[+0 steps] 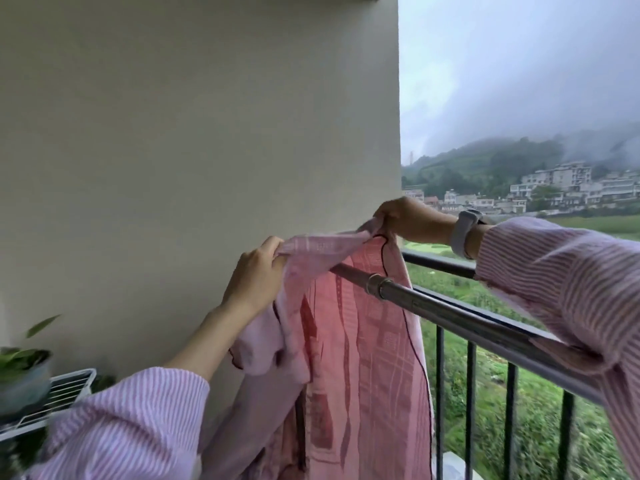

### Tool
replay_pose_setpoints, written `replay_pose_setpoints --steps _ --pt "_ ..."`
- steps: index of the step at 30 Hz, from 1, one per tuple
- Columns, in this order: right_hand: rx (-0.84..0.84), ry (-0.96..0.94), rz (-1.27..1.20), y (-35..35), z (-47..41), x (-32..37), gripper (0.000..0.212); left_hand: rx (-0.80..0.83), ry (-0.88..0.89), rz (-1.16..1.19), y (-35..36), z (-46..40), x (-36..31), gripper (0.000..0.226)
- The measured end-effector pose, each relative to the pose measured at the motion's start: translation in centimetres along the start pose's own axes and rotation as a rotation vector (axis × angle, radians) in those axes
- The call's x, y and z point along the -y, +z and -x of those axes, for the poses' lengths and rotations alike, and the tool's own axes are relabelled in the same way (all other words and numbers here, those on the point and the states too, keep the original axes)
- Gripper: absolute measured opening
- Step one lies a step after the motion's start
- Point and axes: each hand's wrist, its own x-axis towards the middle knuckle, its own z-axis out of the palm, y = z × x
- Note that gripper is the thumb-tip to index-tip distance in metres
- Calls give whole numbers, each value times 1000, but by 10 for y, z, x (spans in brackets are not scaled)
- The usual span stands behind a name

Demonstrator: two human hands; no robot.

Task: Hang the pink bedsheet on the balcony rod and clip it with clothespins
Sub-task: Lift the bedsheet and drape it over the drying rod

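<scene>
Bedsheet, pink with a darker woven block pattern and a thin dark piped edge, hung over the balcony rod near the rod's wall end, at about 6 o'clock of the view. Its top edge was stretched almost level between the two hands, running from 9 o'clock to 3 o'clock and rising slightly toward the right, while its long axis dropped straight down toward 6 o'clock and out of view. The rod, a shiny metal tube with a collar joint, ran from the cloth toward 4 o'clock, just inside the dark balcony railing.

The left hand had its grip curled round a bunched fold of the top edge, fingers closed over the cloth. The right hand, higher and at about 2 o'clock from the left, pinched the far corner of the same edge from above. A pale wristband sat on the right wrist, and both arms wore pink-striped sleeves.

A plain cream wall filled the view from 9 to 12 o'clock. At 8 o'clock a potted plant stood on a white wire rack. No writing could be read on anything.
</scene>
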Motion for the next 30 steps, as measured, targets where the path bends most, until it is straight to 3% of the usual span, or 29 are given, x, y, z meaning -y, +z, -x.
replay_pose_setpoints --steps 3,5,6,8,10,12,15,19,22,24,28,29,30 --pt "428 5 -208 2 13 18 66 -46 25 53 -6 -12 -24 15" --pt "562 -80 -285 13 22 35 87 -7 -1 33 -10 -21 -39 15" --pt "550 -143 -304 22 26 42 89 25 -18 23 -12 -25 -44 14" --pt "343 -195 -295 37 30 51 77 82 -36 17 -16 -27 -53 11" --pt "29 -171 -237 40 29 54 47 111 -34 3 -23 -26 -58 6" --pt "-99 -178 -211 29 24 52 21 134 -8 -15 -31 -23 -56 18" --pt "25 -201 -217 -1 16 48 7 130 149 -36 -38 -15 -51 36" --pt "152 -118 -444 -24 13 46 15 38 362 -3 -36 -12 -55 25" --pt "139 -81 -568 -23 17 45 11 -16 262 120 -34 -18 -56 19" --pt "28 -88 -604 -17 19 48 11 -51 172 175 -29 -23 -56 21" --pt "-134 -236 -435 7 21 52 6 -115 48 251 -18 -28 -57 20" --pt "-114 -270 -390 12 23 53 9 -135 13 279 -17 -29 -56 19" --pt "-82 -305 -315 16 26 53 26 -157 -17 299 -16 -30 -55 19"
